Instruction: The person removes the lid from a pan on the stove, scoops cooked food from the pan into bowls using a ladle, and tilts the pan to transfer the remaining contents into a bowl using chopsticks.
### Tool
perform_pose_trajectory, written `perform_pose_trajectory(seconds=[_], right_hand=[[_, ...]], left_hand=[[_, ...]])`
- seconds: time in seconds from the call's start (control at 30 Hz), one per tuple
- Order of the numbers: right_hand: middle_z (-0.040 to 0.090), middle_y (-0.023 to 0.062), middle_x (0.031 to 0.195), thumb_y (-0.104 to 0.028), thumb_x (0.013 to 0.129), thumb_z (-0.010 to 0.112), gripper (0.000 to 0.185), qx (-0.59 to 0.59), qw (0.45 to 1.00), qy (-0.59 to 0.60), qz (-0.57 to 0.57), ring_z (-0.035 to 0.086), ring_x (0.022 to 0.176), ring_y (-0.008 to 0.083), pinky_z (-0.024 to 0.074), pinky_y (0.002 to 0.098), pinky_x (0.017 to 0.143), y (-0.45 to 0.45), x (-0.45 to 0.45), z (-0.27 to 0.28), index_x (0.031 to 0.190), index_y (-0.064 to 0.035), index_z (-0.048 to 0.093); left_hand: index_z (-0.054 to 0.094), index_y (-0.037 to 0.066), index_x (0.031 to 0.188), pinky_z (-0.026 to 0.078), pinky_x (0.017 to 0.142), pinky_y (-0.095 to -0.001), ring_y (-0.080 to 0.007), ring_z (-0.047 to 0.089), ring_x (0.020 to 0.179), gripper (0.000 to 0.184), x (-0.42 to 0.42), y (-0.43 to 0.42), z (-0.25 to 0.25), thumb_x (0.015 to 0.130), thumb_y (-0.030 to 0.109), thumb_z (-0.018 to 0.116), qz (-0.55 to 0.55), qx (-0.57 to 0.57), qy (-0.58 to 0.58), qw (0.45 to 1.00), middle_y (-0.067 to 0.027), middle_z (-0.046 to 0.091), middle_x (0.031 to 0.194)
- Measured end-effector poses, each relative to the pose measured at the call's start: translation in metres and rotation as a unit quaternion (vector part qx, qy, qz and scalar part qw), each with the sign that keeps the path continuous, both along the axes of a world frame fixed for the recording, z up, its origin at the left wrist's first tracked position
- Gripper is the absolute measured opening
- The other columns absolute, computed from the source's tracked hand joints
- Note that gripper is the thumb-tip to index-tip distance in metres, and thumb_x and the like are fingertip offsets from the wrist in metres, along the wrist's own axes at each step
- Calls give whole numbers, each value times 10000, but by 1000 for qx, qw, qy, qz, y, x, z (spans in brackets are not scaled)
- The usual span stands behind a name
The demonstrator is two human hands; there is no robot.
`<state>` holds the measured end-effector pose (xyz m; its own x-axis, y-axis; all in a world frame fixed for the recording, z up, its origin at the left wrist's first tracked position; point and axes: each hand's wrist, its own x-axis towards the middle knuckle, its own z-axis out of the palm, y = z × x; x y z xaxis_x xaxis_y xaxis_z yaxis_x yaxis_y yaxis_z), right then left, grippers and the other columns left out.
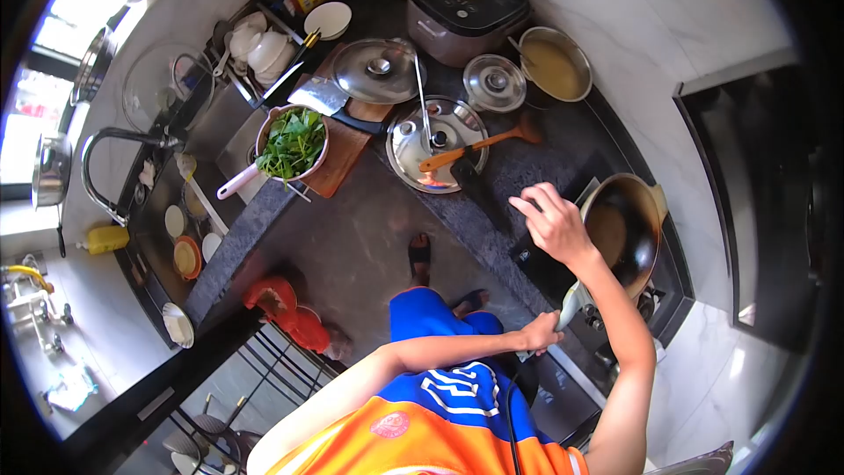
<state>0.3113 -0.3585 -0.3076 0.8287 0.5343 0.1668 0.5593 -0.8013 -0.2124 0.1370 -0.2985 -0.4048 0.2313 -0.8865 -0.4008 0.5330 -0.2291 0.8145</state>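
Observation:
My left hand is closed round the pale handle of the wok, which rests on the stove at the right. Some liquid lies in the wok's bottom. Raised over the counter to the left of the wok, my right hand has its fingers partly bent and apart, with nothing visible in them. A wooden spatula lies across a steel lid, beyond my right hand. Leafy greens fill a colander with a pink handle beside the wooden cutting board.
A cleaver and another lid lie by the board. Behind are a rice cooker, a small glass lid and a pot of yellowish liquid. The sink holds dishes at the left.

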Motion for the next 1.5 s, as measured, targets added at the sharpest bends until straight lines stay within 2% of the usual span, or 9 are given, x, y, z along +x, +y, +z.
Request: perform_pose_trajectory(seconds=[0.17, 0.37, 0.7, 0.87, 0.9, 1.1, 1.3, 1.33, 1.5], right_hand=[[565, 77, 849, 6, 774, 578, 183, 68, 964, -50, -254, 580, 765, 220, 502, 311, 599, -47, -92, 45, 948, -38, 615], [583, 73, 604, -303, 913, 527, 313, 196, 686, 121, -691, 538, 554, 188, 447, 310, 530, -62, -258, -12, 824, -15, 611], [586, 86, 666, -377, 862, 593, 446, 668, 425, 281, -543, 542, 421, 135, 422, 256, 366, -19, -264, -75, 987, 50, 557], [618, 132, 742, -327, 884, 545, 410, 615, 519, 280, -524, 559, 440, 157, 429, 263, 315, -23, -267, -99, 1021, 56, 497], [631, 113, 776, -313, 882, 548, 371, 740, 426, 258, -452, 544, 430, 142, 417, 256, 306, -26, -272, -93, 1006, 36, 529], [616, 64, 732, -289, 864, 589, 272, 806, 317, 315, -388, 559, 532, 136, 437, 283, 440, -36, -283, -119, 814, -23, 591], [588, 48, 611, -314, 831, 628, 320, 723, 421, 242, -490, 562, 524, 130, 446, 294, 474, -33, -299, -137, 711, -22, 575], [592, 58, 597, -309, 831, 629, 324, 674, 469, 248, -514, 568, 513, 135, 446, 298, 463, -35, -303, -134, 709, -13, 579], [600, 83, 566, -298, 831, 628, 342, 564, 570, 193, -565, 585, 485, 151, 445, 313, 433, -33, -315, -128, 693, 12, 586]], left_hand=[[443, -80, 951, 453, 370, -341, -186, 555, 394, 226, -2, -3, 4, 798, 64, 527, 7, 32, -44, 999, -108, 545, 493], [446, -94, 974, 425, 329, -315, -175, 541, 370, 267, -4, -7, 5, 790, 63, 559, 15, 30, -31, 999, -98, 540, 500], [458, 15, 1039, 444, 428, -276, -152, 544, 463, 248, -3, 9, 16, 819, 55, 565, -2, -3, 109, 994, -65, 552, 649], [549, -28, 823, 452, 435, -265, -146, 559, 462, 166, -17, 19, 8, 807, 118, 626, 10, 90, 8, 996, -68, 582, 619], [548, -22, 814, 449, 431, -266, -141, 554, 452, 155, -26, 15, 14, 807, 113, 624, 21, 105, -23, 994, -63, 582, 619], [484, -12, 919, 398, 316, -271, -137, 491, 359, 159, -63, 11, -14, 803, 49, 575, 50, 156, -110, 980, -53, 530, 553], [335, -8, 1083, 391, 303, -275, -149, 475, 337, 365, -97, -2, -36, 766, -33, 514, 123, 63, -58, 989, -56, 487, 511], [474, -26, 759, 374, 309, -273, -164, 473, 337, 22, -103, -2, -35, 737, -31, 475, 146, 57, -55, 986, -83, 482, 476], [495, -24, 691, 364, 315, -263, -162, 470, 338, 61, -112, -3, -24, 679, -34, 436, 129, 21, 10, 991, -79, 481, 479]])
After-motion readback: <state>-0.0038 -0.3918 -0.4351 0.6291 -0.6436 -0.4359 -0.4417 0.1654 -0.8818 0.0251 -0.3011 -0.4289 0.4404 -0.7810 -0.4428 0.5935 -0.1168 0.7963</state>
